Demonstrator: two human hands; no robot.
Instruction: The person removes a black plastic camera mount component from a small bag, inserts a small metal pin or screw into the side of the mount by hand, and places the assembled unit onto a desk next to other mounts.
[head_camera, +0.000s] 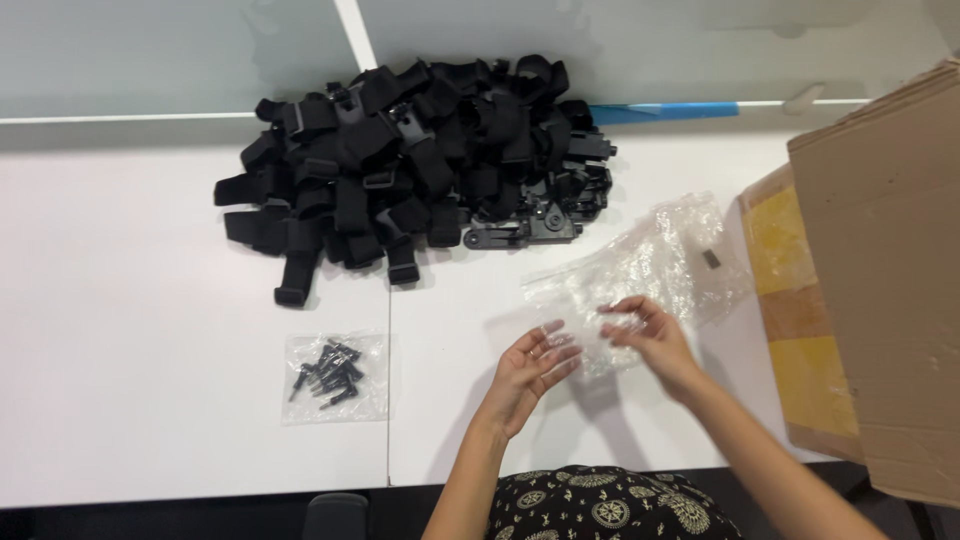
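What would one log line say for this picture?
left hand: open, touching clear plastic bag | right hand: pinching same bag | nearby: small bag of black screws, black strap pile

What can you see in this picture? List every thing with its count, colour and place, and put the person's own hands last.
Pile of straps and plastic mounts: one heap, too tangled to count, black, far middle of the table.
Small bag of screws: one, clear with black screws inside, near left of the hands.
Clear plastic bags: a crinkled bunch, number unclear, transparent, right of centre, under and beyond the hands.
Cardboard box: one, brown with yellow tape, right edge.
Blue strip: one, blue, far edge behind the pile.
Table: white, with a seam down the middle.
Left hand: palm up, fingers spread, at a clear bag.
Right hand: fingertips pinching a clear bag.
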